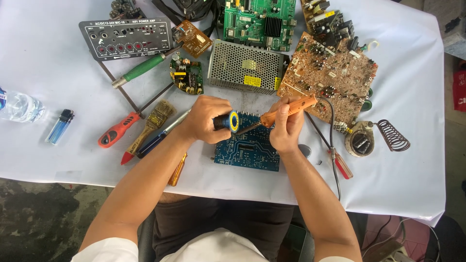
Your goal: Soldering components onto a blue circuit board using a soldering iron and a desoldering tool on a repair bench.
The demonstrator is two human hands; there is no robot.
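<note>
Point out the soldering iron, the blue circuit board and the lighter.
soldering iron [290, 107], head view, on its orange handle
blue circuit board [248, 151], head view, on its bare middle
lighter [60, 127], head view, on its blue body

this was an electronics repair bench, a small workshop set up on a table [417, 160] covered with a white cloth over a rough concrete floor. circuit boards lay crowded along the far side, among them a green board [259, 22], a brown board [330, 77] and a perforated metal power supply case [245, 65]. screwdrivers [143, 68], a brush [155, 119], a coiled soldering stand [392, 135] and an orange soldering iron [286, 110] marked it as a place for soldering work.
</note>
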